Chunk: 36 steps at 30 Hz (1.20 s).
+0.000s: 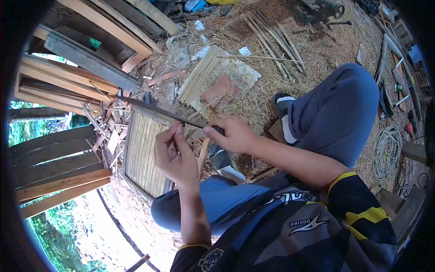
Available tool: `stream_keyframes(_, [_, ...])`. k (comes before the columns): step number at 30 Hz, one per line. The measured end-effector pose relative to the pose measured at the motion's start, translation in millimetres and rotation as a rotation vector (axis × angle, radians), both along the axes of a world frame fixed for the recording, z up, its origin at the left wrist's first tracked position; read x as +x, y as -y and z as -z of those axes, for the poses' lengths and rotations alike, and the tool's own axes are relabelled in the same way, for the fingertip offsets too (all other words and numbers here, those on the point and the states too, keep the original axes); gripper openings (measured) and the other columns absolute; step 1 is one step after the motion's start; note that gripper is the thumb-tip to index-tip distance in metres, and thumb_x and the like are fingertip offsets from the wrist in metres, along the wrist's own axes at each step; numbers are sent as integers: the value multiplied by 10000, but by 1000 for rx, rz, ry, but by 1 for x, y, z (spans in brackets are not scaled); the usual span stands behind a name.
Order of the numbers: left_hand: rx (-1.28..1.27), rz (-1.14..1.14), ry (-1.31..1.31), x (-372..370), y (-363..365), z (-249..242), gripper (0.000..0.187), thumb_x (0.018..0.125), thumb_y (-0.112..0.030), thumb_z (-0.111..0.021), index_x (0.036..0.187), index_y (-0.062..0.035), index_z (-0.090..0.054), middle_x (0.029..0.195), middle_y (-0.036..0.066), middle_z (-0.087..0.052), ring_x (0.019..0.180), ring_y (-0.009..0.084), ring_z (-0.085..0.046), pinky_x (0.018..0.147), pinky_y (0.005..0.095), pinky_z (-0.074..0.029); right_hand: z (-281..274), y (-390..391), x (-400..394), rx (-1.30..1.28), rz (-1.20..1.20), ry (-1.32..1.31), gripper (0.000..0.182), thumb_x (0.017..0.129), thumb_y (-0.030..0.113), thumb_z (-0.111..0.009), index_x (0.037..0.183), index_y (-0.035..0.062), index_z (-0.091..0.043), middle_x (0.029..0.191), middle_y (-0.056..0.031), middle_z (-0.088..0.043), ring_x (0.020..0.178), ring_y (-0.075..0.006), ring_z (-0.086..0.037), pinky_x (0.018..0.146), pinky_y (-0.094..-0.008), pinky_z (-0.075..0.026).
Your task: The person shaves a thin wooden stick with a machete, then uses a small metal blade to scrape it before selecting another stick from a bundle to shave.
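A long, thin dark blade (154, 110) slants from the upper left down to a short black handle. My right hand (235, 134) is closed round the handle end, its thumb and fingers pressed together. Beside the blade, my left hand (177, 156) is in a pinch, with thumb and fingertips touching or just under its lower edge. Whatever is between those fingertips is too small to tell. Below the blade and left of my left hand, a framed panel of narrow slats (146, 154) lies tilted on the ground.
A bundle of pale strips (199, 75) lies near a reddish flat piece (221, 89). Longer sticks (276, 45) rest on shavings behind. Wooden planks (68, 77) crowd the left. A coiled cable (386, 152) lies right of my bent knee (349, 99). A metal tool (317, 11) stands far back.
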<state>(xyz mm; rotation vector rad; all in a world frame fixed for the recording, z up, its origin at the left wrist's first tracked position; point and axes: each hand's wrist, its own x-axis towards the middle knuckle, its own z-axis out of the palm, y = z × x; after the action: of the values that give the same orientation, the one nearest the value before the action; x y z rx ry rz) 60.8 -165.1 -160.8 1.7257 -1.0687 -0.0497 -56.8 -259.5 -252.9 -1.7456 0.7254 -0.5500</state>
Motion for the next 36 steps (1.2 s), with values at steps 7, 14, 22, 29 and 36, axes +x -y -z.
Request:
stream_keyframes(7, [57,17,74,-8,-2,0,104,999,51,-583,1100,64,-605,1093,188,-699,994,207,-712,885,299,-606,82,28,-7,105,93,-309,700,969,641,-487,912,-11,-735,771,-300,-669,791,-464,-687,746,-520,-538])
stream_keyframes(14, [32,3,53,-2,2,-3,108,1001,35,-587,1100,67,-612,1092,171,-703,973,200,-718,866,305,-612,43,14,-4,99,35,-130,640,975,599,-522,941,1,-748,829,-304,-685,795,-432,-697,755,-519,-536])
stream_keyframes(22, [27,8,90,2,1,0,98,998,45,-585,1091,67,-603,1099,190,-700,984,212,-717,867,307,-609,45,11,-1,41,48,-128,649,969,592,-537,929,-25,-736,789,-293,-679,787,-441,-700,718,-528,-527])
stream_keyframes(29, [26,18,32,4,-1,-1,113,998,53,-574,1107,77,-594,1113,203,-697,998,229,-718,899,317,-606,142,26,-20,261,224,-476,646,977,589,-519,893,-19,-721,796,-283,-681,791,-449,-697,723,-515,-530])
stream_keyframes(36, [-7,5,30,14,-4,-1,116,994,70,-565,1104,81,-601,1111,204,-698,1005,233,-717,890,314,-609,-1,4,11,49,-3,-85,534,1010,497,-530,968,6,-738,725,-230,-669,664,-397,-670,648,-483,-514])
